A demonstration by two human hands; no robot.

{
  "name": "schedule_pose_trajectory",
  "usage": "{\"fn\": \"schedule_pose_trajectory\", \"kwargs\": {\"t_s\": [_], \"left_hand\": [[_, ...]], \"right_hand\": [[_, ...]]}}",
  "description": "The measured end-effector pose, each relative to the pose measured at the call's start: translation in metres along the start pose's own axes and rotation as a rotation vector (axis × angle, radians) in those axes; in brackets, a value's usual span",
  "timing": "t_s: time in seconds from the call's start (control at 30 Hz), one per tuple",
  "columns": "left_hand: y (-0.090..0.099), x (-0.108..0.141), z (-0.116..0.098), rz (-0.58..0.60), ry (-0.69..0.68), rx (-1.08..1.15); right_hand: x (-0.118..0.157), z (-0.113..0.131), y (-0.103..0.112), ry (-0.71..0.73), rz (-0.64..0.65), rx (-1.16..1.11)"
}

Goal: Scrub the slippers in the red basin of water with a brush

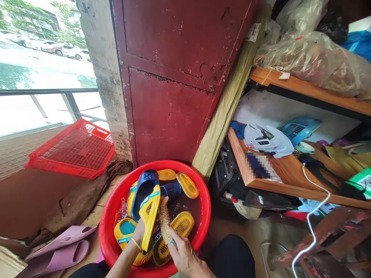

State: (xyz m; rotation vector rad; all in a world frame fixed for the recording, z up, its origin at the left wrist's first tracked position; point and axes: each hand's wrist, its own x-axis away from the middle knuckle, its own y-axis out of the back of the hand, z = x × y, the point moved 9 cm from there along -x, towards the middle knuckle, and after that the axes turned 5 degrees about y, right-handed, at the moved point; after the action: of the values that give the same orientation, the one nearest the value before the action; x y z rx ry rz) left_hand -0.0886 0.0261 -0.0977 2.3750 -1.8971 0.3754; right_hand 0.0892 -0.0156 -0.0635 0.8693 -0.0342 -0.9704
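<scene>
My left hand (pixel 139 234) is closed on a blue and yellow slipper (pixel 151 202), held up over the red basin (pixel 205 210); the slipper hides most of its fingers. A scrubbing brush (pixel 164 219) with pale bristles is gripped in my right hand (pixel 184 249), close beside the slipper's right edge. Dark water fills the basin below. In it lie several more slippers: a yellow sole (pixel 188 185) near the far right rim, another yellow sole (pixel 184 224) nearer my right hand, and a yellow and teal slipper (pixel 124 228) at the left.
Pink slippers (pixel 66 251) lie on the floor at the left. A red plastic crate (pixel 78 148) leans by the glass, and a dark red door (pixel 171 112) stands behind the basin. Cluttered wooden shelves (pixel 278 187) occupy the right, with a white cable (pixel 311 227) hanging down.
</scene>
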Motion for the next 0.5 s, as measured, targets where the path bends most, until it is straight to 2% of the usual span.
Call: {"fn": "schedule_pose_trajectory", "kwargs": {"t_s": [0.07,0.13,0.17,0.23,0.33,0.43,0.5], "left_hand": [[-0.005,-0.003,-0.002,0.036,-0.010,-0.026],[-0.011,-0.004,-0.003,0.071,-0.046,-0.069],[-0.011,-0.004,-0.004,0.055,-0.071,-0.104],[-0.001,-0.003,-0.005,-0.062,-0.128,-0.234],[0.019,-0.002,-0.013,-0.250,-0.238,-0.493],[0.030,-0.001,-0.019,-0.308,-0.306,-0.656],[0.037,0.001,-0.022,-0.349,-0.310,-0.738]], "right_hand": [[-0.004,-0.006,0.016,-0.037,-0.063,-0.028],[-0.020,-0.010,0.042,-0.076,-0.169,-0.013],[-0.030,-0.009,0.055,-0.081,-0.212,0.005],[-0.046,-0.002,0.072,-0.053,-0.237,0.054],[-0.048,0.002,0.073,-0.034,-0.102,0.186],[-0.019,-0.025,0.069,-0.205,0.031,0.360],[0.004,-0.044,0.071,-0.294,0.054,0.393]]}}
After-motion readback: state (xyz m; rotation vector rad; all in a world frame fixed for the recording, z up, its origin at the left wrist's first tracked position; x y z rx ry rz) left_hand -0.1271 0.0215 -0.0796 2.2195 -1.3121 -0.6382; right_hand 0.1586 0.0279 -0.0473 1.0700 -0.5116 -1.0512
